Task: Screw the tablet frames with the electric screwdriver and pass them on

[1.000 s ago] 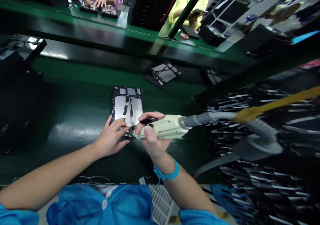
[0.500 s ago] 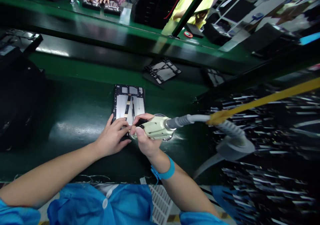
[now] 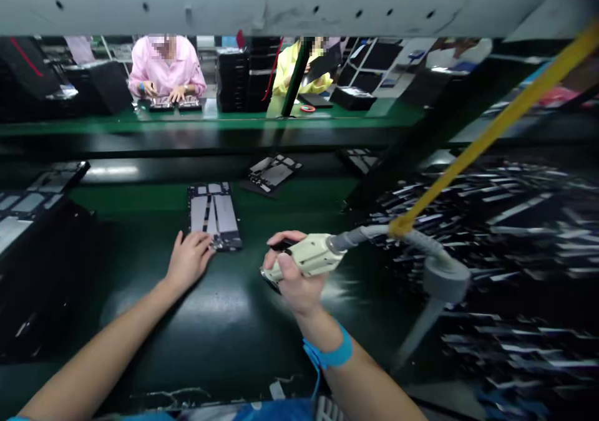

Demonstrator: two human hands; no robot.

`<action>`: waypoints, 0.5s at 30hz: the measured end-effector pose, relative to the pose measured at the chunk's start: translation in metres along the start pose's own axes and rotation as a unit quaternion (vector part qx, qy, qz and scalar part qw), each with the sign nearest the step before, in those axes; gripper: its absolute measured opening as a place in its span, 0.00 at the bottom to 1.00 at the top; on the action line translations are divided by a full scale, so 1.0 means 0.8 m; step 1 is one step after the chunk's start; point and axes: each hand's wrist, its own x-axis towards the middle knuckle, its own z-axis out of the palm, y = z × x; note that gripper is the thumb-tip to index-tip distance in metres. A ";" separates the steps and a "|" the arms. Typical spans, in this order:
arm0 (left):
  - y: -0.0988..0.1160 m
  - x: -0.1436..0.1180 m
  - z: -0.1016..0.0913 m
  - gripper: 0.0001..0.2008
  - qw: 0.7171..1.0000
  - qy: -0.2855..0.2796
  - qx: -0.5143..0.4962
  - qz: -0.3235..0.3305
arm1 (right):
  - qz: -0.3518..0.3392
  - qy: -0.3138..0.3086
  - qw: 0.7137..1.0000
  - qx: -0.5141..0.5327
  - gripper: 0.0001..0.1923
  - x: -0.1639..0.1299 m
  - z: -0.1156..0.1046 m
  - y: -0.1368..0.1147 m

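Observation:
An opened tablet back (image 3: 214,214), black frame with silver plates, lies flat on the green bench (image 3: 224,321). My left hand (image 3: 188,261) rests at its near edge, fingertips touching the lower corner. My right hand (image 3: 294,277) grips a cream electric screwdriver (image 3: 312,256), held off to the right of the tablet with its tip pointing left and down, clear of the tablet. A grey hose (image 3: 412,240) and a yellow cord (image 3: 491,128) run from the tool up to the right. A blue wrist strap (image 3: 333,353) circles my right wrist.
A second opened tablet (image 3: 271,173) lies farther back, and a black tray stack (image 3: 32,234) stands at the left. Across the line, a person in pink (image 3: 166,65) and one in yellow (image 3: 299,65) work. A grey overhead rail (image 3: 281,3) spans the top.
The camera tilted up, bringing the rail and co-workers into view. My right hand pulled the screwdriver right, off the tablet. My left hand slid back to the tablet's near corner.

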 end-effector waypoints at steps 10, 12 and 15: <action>-0.108 0.172 -0.049 0.21 0.990 -0.006 0.068 -0.121 | -0.042 0.044 0.987 -0.148 0.10 0.014 -0.068 0.011; -0.092 0.199 -0.045 0.20 0.992 -0.004 0.067 -0.105 | -0.062 0.048 0.984 -0.157 0.11 0.012 -0.067 0.012; -0.054 0.252 -0.024 0.19 0.996 -0.013 0.050 -0.075 | -0.097 0.056 0.975 -0.192 0.11 0.009 -0.066 0.007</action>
